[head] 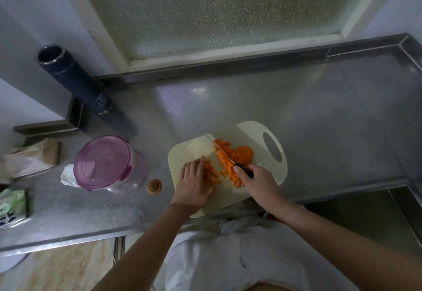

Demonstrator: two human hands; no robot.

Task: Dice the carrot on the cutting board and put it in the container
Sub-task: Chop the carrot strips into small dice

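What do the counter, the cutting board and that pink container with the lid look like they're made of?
The counter looks like stainless steel: grey, brushed, with blurred reflections of light. The cutting board seems to be matte cream plastic, thin, with a moulded handle hole. The container looks like translucent pink plastic; its lid is glossy, with clip tabs.

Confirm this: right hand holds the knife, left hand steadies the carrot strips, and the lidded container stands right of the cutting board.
Wrong on one point: the head view shows the lidded container standing left of the cutting board, not right. The right hand does hold the knife, and the left hand steadies the carrot strips.
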